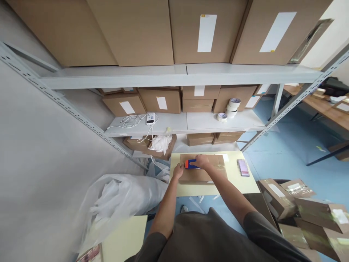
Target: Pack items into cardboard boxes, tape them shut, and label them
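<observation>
A closed cardboard box (pixel 195 177) lies on a pale yellow table (pixel 212 190) in front of me. My right hand (pixel 202 161) is closed around a blue tape dispenser (pixel 191 163) with an orange front end, held over the left part of the box top. At the box's left edge is my left hand (pixel 179 170), its fingers closed close to the orange end. Whatever lies between those fingers is too small to make out. Shiny clear tape (pixel 220 162) shows on the right part of the box top.
A phone (pixel 243 167) lies on the table's right side. White tape rolls (pixel 231 107) and a power strip (pixel 151 118) sit on the shelf (pixel 174 123) ahead. A big plastic bag (pixel 131 193) stands left; several cardboard boxes (pixel 283 196) are piled at right.
</observation>
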`<state>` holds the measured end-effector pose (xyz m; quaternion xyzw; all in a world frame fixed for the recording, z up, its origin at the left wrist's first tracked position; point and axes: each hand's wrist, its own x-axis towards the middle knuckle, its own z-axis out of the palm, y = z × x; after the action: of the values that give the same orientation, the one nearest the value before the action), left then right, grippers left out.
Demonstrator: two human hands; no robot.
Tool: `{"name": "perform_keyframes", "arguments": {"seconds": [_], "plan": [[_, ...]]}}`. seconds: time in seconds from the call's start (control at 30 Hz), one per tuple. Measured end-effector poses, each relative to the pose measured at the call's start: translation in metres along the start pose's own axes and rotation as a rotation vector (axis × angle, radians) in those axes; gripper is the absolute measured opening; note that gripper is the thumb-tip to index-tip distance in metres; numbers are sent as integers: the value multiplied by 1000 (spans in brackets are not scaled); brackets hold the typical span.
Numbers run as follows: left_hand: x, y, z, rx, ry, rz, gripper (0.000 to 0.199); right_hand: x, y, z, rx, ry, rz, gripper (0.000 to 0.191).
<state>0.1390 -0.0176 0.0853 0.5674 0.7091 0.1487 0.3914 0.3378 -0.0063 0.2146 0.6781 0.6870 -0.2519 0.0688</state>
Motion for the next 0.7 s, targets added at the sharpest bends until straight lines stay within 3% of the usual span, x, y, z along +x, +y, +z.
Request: {"name": "perform_keyframes", "arguments": {"seconds": [0.17,0.33,0.5,0.7], "plan": [[-18,34,47,19,-42,4,51,-15,47,-9,-32,11,76,56],[-36,72,87,60,-59,41,58,-42,118,-16,14,14,88,58],[-34,90,102,136,-87,52,59,-88,229,-27,7,82,163,55],[-20,86,102,173,-101,58,64,-167,380,-46,91,89,383,45]]}}
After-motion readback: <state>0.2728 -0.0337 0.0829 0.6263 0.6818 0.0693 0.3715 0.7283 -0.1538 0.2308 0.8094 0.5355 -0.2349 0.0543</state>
